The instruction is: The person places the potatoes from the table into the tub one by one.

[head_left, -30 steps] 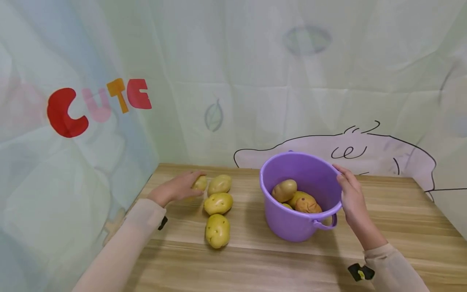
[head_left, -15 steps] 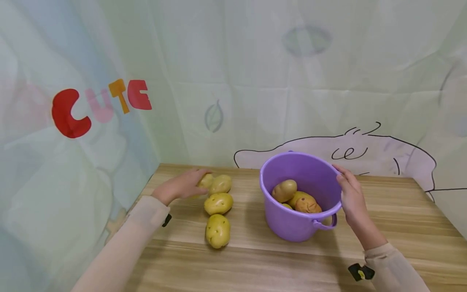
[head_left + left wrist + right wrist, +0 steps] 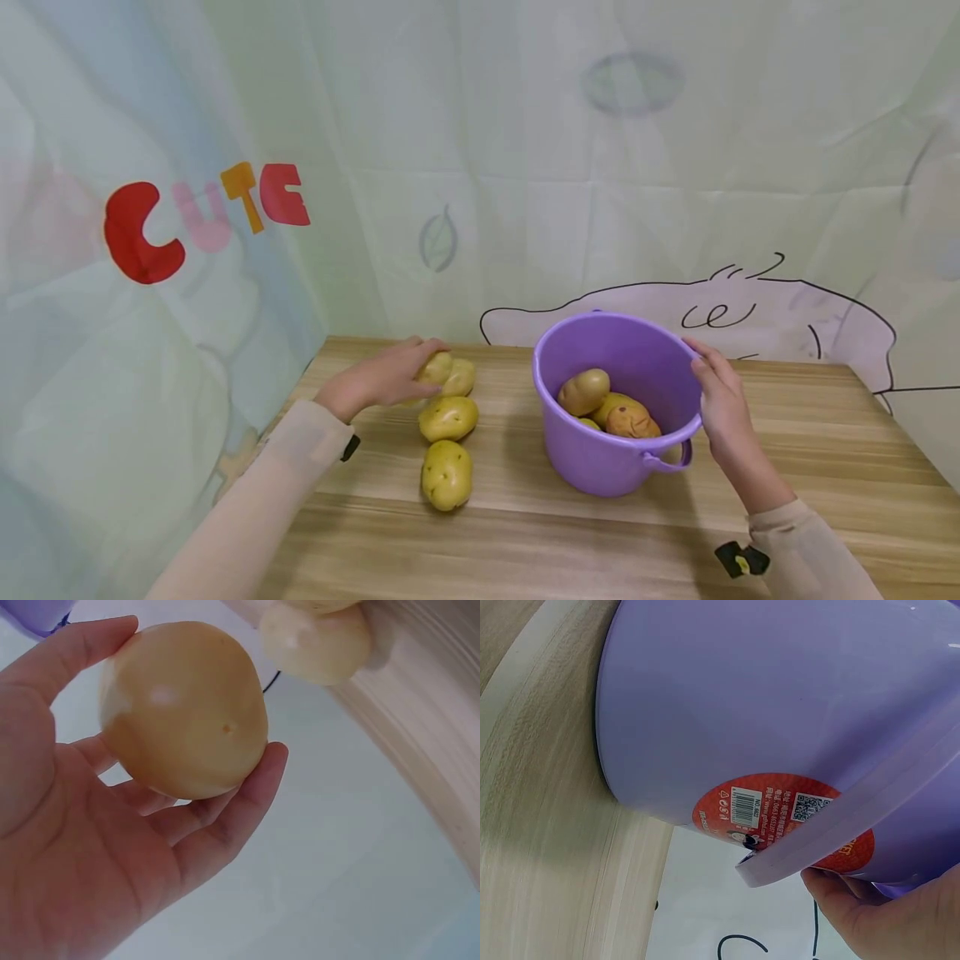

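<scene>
In the head view, my left hand [image 3: 386, 375] holds a yellow potato [image 3: 437, 367] by its sides. The left wrist view shows thumb and fingers curled round this potato [image 3: 187, 712]. Just beyond it on the table lies another potato [image 3: 461, 380], partly covered by the held one. Two more potatoes, a middle one [image 3: 448, 418] and a front one [image 3: 447, 475], lie in a row towards me. A purple bucket [image 3: 600, 458] stands upright on the right, and my right hand [image 3: 726, 408] grips its right rim. Several potatoes, including a pale one [image 3: 585, 392], lie inside.
The wood-grain table [image 3: 480, 550] meets a printed curtain [image 3: 510, 208] at the back and left. The bucket's handle [image 3: 671, 462] hangs down its front right side. A red label [image 3: 780, 810] is on the bucket's outside.
My left hand has moved to the right with the held potato, which now overlaps the back potato in the head view. My right hand and the bucket have stayed put.
</scene>
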### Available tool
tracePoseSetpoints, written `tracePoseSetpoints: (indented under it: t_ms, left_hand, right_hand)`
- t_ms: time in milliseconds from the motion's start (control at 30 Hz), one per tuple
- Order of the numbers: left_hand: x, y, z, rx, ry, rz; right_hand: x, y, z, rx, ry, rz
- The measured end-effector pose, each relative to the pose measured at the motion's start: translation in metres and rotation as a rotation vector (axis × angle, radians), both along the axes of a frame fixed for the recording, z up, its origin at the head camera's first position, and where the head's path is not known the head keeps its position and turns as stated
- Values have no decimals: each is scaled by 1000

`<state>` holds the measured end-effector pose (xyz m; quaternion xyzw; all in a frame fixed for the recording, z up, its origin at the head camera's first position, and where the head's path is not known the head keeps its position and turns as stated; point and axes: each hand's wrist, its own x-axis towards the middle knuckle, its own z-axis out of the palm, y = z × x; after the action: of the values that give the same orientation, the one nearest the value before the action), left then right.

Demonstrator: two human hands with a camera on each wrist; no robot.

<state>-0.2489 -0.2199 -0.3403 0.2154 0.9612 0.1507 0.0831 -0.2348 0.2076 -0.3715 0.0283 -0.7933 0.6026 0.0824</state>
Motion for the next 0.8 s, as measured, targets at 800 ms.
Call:
tracePoseSetpoints:
  t_ms: [800]
  left_hand:
    - [7, 39, 38, -2, 76, -116]
  right_hand:
    - [0, 0, -1, -2, -2, 3]
